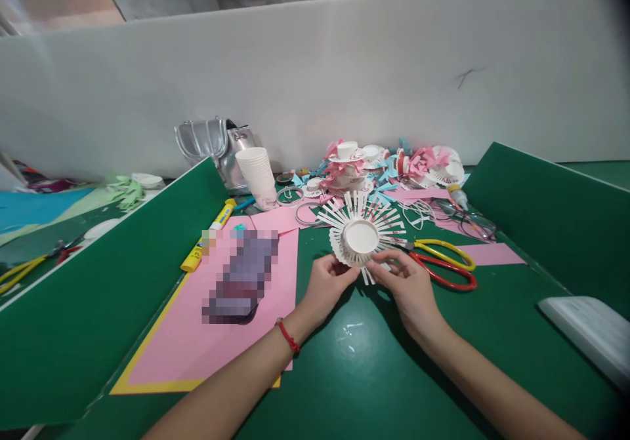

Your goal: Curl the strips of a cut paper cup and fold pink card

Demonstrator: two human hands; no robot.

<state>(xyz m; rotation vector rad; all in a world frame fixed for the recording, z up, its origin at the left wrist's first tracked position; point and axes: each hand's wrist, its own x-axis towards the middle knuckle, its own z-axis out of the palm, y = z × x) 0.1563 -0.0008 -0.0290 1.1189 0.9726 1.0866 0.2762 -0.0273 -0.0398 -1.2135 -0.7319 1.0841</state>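
Pale partition wall (315, 92) behind green desk (354, 387)

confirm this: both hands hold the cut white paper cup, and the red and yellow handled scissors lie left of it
The head view shows the scissors right of the cup, not left; the left hand and right hand do hold it.

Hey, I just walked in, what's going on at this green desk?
A person's left hand and right hand hold a white paper cup between them, its side cut into strips that fan outward. Red-and-yellow-handled scissors lie just right of it. To the left, a glue stick rests by pink paper, with stacked cups behind.
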